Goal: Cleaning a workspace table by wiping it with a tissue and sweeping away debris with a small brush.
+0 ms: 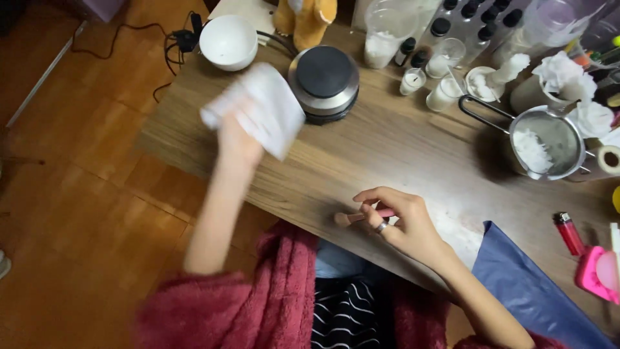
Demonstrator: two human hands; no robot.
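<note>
- Here, the left hand [237, 139] is closed on a folded white cloth [258, 108], lifted and blurred above the wooden table [387, 152], just beside the round hot plate [324, 82].
- The right hand [403, 220] pinches a small pink brush [361, 216] whose tip lies on the table near its front edge.
- Farther out: a white bowl [228, 42] behind the cloth, a metal strainer [546, 142] holding white flakes at right, a red lighter [569, 232] and a blue sheet [536, 294].
</note>
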